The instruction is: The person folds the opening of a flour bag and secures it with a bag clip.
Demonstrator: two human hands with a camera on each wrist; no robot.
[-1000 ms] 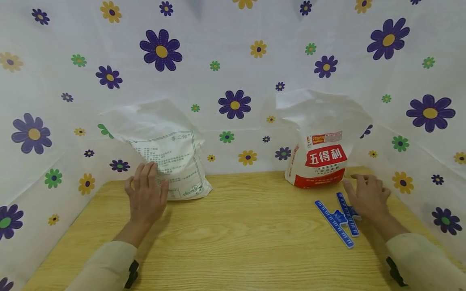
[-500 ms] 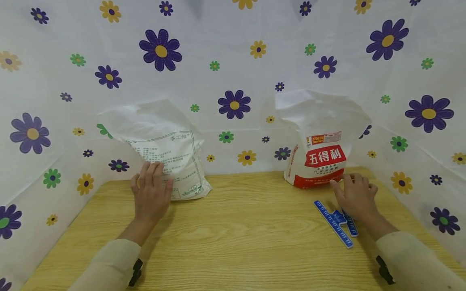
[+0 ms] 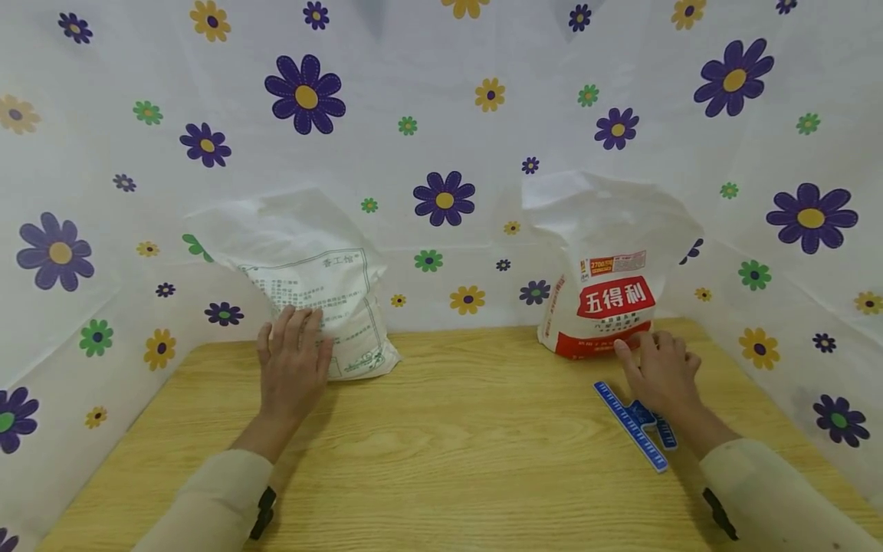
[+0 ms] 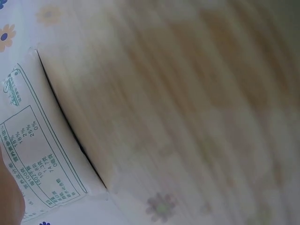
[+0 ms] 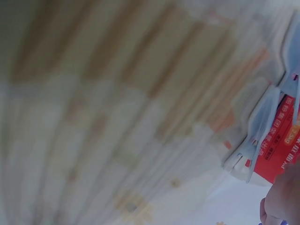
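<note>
While two forearms in pale beige sleeves (image 3: 214,498) extend over the desk (image 3: 441,475) of light yellow wood grain, a small black device is visible under each cuff. Nearer than both bags, on the right half of the desk, lies a long blue clip with white ruler-like marks (image 3: 629,425), placed diagonally. Just beside it is a second blue clip with white marks (image 3: 667,434), which is partly covered by the right hand (image 3: 662,372). The fingers of this hand are gently bent and loose, with the thumb held apart from them, and they are at the lower right corner of a white bag with red printed labels (image 3: 614,299). Whether they touch this bag, one cannot tell. At the left, the left hand (image 3: 295,368) has its fingers almost straight and near to each other, with the thumb apart. They are in front of the lower left part of a white bag with green printed text (image 3: 345,307), and contact cannot be told surely. Both bags stand well apart on the far part of the desk, and their upper parts are loose and wrinkled. Behind them hangs a white sheet with purple, yellow and green flowers (image 3: 441,100).
</note>
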